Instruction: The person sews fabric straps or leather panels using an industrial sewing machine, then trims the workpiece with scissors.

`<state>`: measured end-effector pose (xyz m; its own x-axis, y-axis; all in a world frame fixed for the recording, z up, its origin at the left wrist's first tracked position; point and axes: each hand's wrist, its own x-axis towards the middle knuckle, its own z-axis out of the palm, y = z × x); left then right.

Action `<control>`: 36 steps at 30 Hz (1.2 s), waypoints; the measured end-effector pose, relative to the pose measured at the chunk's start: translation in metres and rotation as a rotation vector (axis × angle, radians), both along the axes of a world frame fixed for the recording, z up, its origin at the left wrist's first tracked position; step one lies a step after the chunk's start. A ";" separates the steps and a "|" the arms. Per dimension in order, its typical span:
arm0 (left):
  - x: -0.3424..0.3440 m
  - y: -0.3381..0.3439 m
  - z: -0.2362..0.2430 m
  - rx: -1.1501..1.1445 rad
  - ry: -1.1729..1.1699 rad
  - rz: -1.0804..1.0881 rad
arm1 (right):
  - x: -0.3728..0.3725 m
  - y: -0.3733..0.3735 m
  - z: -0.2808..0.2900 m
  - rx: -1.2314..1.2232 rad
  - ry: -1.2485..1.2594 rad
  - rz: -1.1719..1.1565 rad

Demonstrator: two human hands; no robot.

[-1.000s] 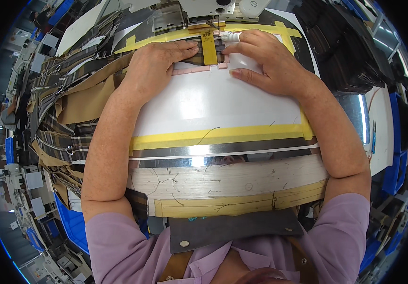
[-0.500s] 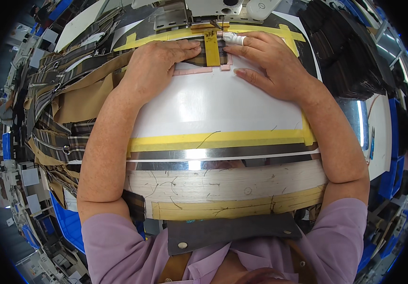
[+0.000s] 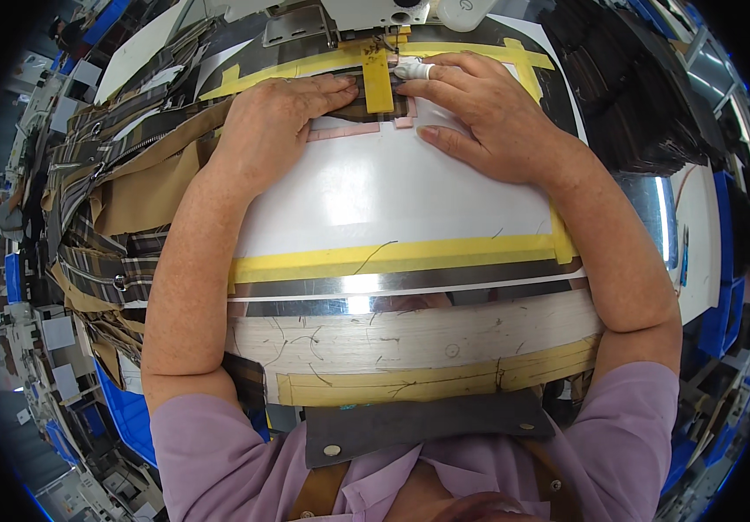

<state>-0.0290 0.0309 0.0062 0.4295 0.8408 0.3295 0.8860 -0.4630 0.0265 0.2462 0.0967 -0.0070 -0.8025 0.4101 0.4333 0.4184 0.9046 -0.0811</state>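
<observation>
My left hand lies flat with its fingers stretched out, pressing on a strip of plaid fabric at the sewing machine. Opposite it, my right hand is spread, its fingertips at the right end of the strip and its thumb resting on the white work surface. A white wrap covers one right fingertip. Between the hands a yellow guide strip crosses the fabric below the needle area. Pink tape runs along the fabric's near edge.
Plaid fabric pieces with zippers and tan lining are heaped at the left. A stack of dark fabric pieces lies at the far right. Yellow tape edges the white sheet; loose threads lie on the metal table edge. Blue bins stand at the right.
The whole view has shifted slightly, putting the machine and the guide strip a little further left and up. Both hands keep nearly the same place on the fabric.
</observation>
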 end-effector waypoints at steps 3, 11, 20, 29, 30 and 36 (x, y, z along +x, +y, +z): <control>0.000 0.001 0.001 0.012 0.019 -0.009 | 0.001 -0.002 0.001 -0.013 -0.005 -0.009; 0.001 -0.001 0.002 -0.019 -0.019 -0.001 | 0.000 -0.002 -0.001 0.042 0.043 -0.004; 0.002 0.000 0.001 -0.020 -0.066 -0.030 | 0.000 0.000 -0.005 0.043 0.032 -0.028; 0.002 0.000 0.003 -0.014 -0.041 -0.050 | 0.002 -0.001 -0.002 0.030 0.046 -0.027; 0.002 0.000 0.003 -0.029 -0.051 -0.039 | 0.002 -0.001 -0.002 0.025 0.055 -0.023; 0.002 0.000 0.003 -0.040 -0.063 -0.031 | 0.002 -0.001 -0.003 0.033 0.071 -0.021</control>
<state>-0.0270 0.0309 0.0090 0.4345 0.8405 0.3237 0.8674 -0.4873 0.1010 0.2480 0.0962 -0.0098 -0.7605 0.4114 0.5023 0.4320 0.8982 -0.0816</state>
